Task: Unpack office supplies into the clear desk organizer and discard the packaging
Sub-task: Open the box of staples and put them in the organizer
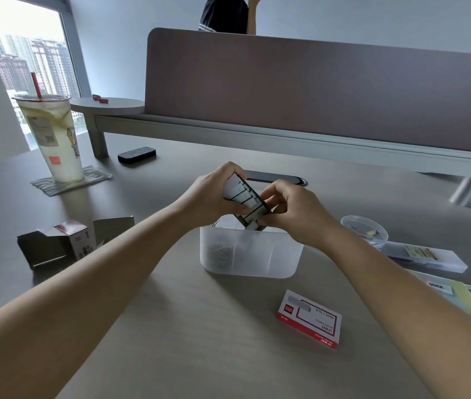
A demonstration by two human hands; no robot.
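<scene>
Across the grey desk, a long mauve divider panel closes off the far side, with a person in a dark top standing behind it. Nearer the middle sits the clear desk organizer, a frosted tub with inner walls; something pale lies in its left section, too blurred to name. Directly above its far rim, both hands hold a tilted tray of staples: the left hand is curled around the upper end, the right hand pinches the lower end with bent fingers. At far left stands an iced drink cup; an opened cardboard box lies left of the organizer, and a red and white staple box lies flat to its right front.
</scene>
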